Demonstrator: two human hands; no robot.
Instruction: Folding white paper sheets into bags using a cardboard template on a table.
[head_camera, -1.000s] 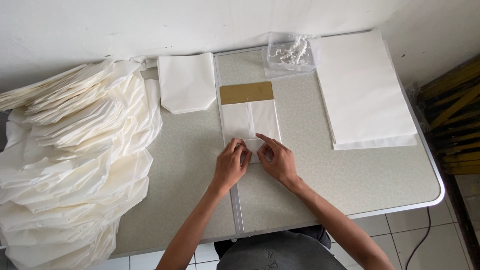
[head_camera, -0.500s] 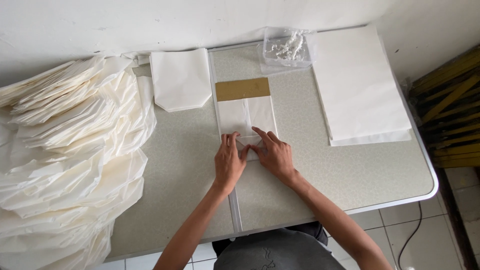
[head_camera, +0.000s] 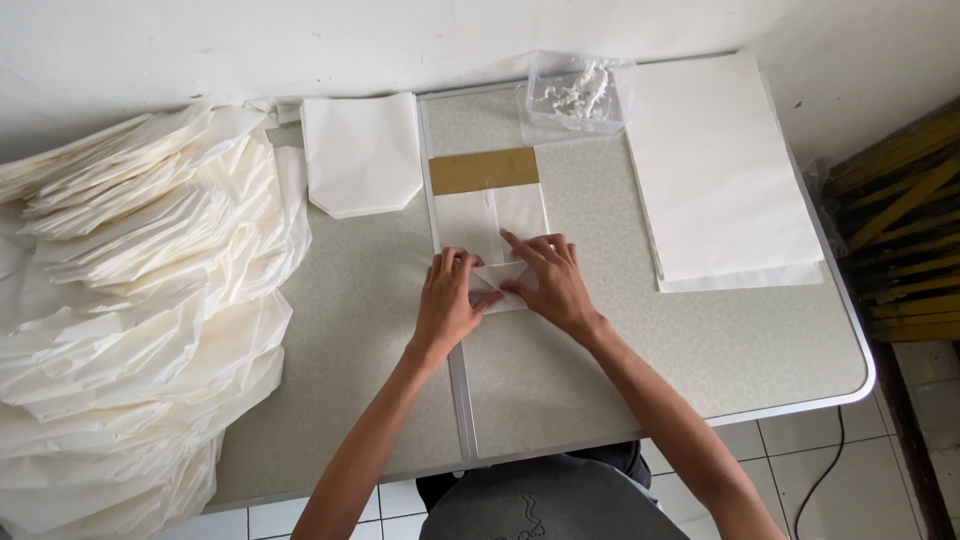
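Pressing flat on the near end of a white paper bag (head_camera: 492, 232), both hands sit together at table centre: left hand (head_camera: 447, 300) palm-down on the bag's lower left corner, right hand (head_camera: 548, 280) spread over the lower right, index finger stretched toward twelve o'clock along a fold. Neither hand grips anything; each bears down, fingers extended, on the paper. Since a second ago the hands have drawn a little closer over the folded bottom edge, where angled flaps now show between the fingers, and the judgement is that a crease is being firmed down rather than begun. Item: brown card strip (head_camera: 484, 171), lying across the bag's far end at twelve o'clock from the hands. Item: a finished-looking folded white bag (head_camera: 362, 156), pointed end toward the person, at eleven o'clock. Item: a large heap of folded white paper bags (head_camera: 130, 310) at nine o'clock, spilling past the table edge. Item: a stack of flat white sheets (head_camera: 722, 170) at two o'clock. Item: a clear plastic tub (head_camera: 578, 97) holding small white bits, at one o'clock against the wall. Support: grey speckled table (head_camera: 700, 350) with metal rim and centre seam.
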